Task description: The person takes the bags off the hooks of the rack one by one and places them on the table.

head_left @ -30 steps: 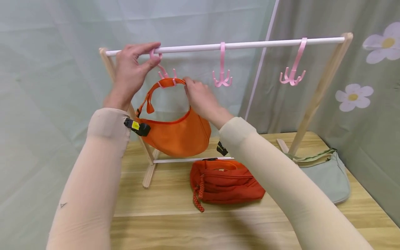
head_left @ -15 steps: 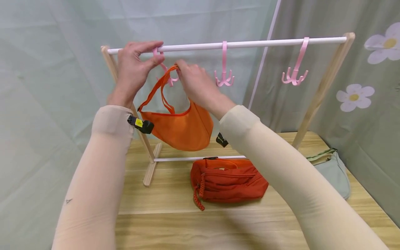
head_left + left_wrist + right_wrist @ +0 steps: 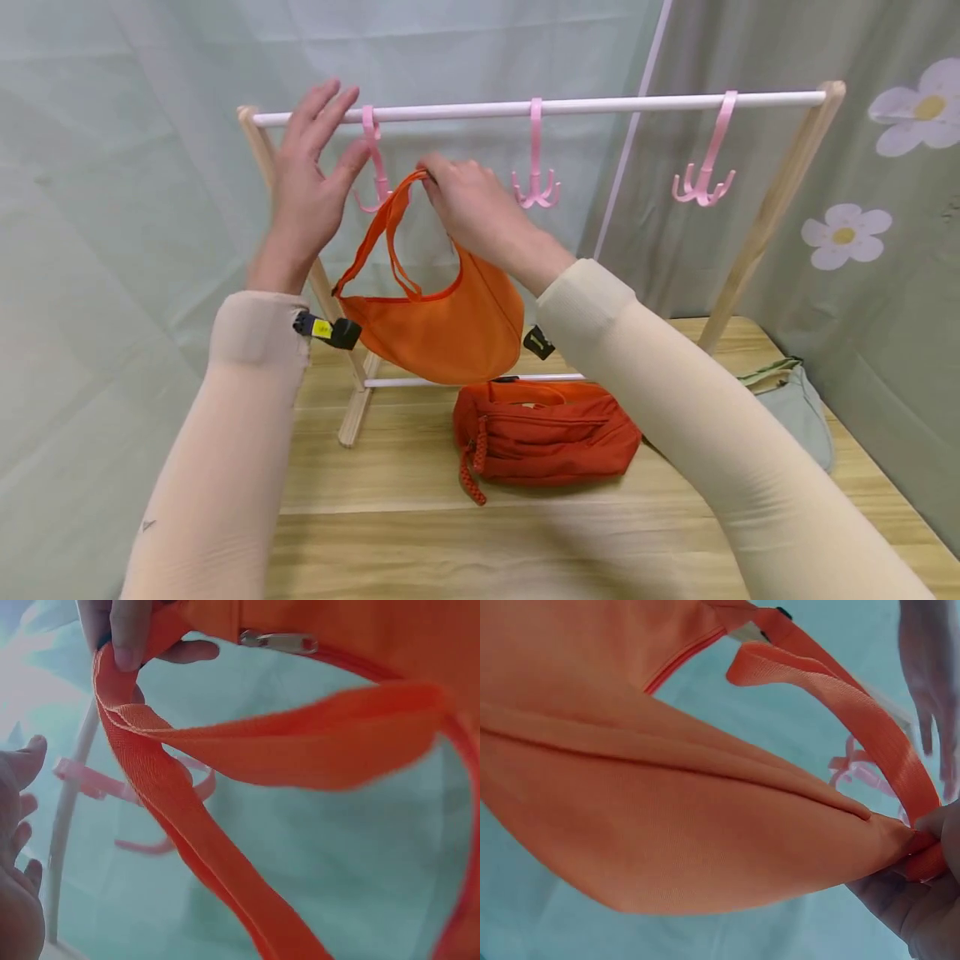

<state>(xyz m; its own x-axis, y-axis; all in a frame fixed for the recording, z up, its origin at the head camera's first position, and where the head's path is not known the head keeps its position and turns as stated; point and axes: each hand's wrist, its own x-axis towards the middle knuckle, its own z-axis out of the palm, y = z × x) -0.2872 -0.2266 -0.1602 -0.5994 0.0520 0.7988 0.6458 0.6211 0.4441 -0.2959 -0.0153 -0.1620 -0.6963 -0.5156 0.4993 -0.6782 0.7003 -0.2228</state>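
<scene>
My right hand (image 3: 480, 208) pinches the strap of an orange shoulder bag (image 3: 442, 337), which hangs from it in front of the rack. A loose strap end droops inside the strap's loop. In the left wrist view, the right hand's fingertips (image 3: 129, 634) press on the strap, and a metal zipper pull (image 3: 279, 641) shows on the bag. My left hand (image 3: 307, 187) is raised with its fingers spread, its thumb right beside the leftmost pink hook (image 3: 372, 146) on the white rail (image 3: 457, 111). The bag's strap overlaps that hook's lower prongs in the head view.
Two more pink hooks, a middle one (image 3: 536, 158) and a right one (image 3: 712, 158), hang on the rail between wooden posts (image 3: 776, 212). Below lie a red bag (image 3: 547, 442) on the wooden tabletop (image 3: 420, 542) and a grey-green bag (image 3: 798, 412), partly behind my right sleeve.
The strap has come off the leftmost hook's prongs, lifted by my right hand, which has since dropped slightly. My left hand has let go of the hook, and that hook hangs straighter.
</scene>
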